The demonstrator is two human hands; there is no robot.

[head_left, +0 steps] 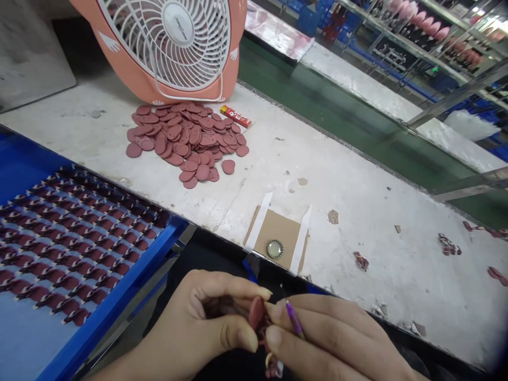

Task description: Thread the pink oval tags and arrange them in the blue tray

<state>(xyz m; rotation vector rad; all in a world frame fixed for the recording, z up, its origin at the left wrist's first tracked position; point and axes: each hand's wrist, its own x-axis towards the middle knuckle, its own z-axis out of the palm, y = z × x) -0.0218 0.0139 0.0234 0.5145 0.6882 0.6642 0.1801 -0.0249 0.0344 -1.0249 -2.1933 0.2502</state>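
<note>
Pinch a red disc (256,313) between the thumb and forefinger of the left hand (210,317), over a dark lap (190,264), just short of the near edge of the table (278,159). Hold a purple stick (294,318) at a slant among the curled fingers of the right hand (329,333), with thumb and forefinger just beside the disc. See red bits (271,373) and a gold loop (269,361) below the disc, between both hands; cannot tell whether to call them joined to it.

Find a brown card (281,225) at the table's near edge, with a white strip (260,222) along each side and a round cap (274,248) on it, hollow side up. To the left, see a blue tray (24,338) with rows of dark red pieces (91,270). Off to the right, spot small red clumps (361,261), well apart from one another.

Farther back, find a pile (186,132) of similar discs, with a stray one (228,166) near its front right and a red packet (236,116) beside its far right side. Behind the pile, see an upright coral fan (174,32). Past the table, make out a green belt (337,116), a second table (357,79) and, blurred, pink pieces (420,18) on racks
</note>
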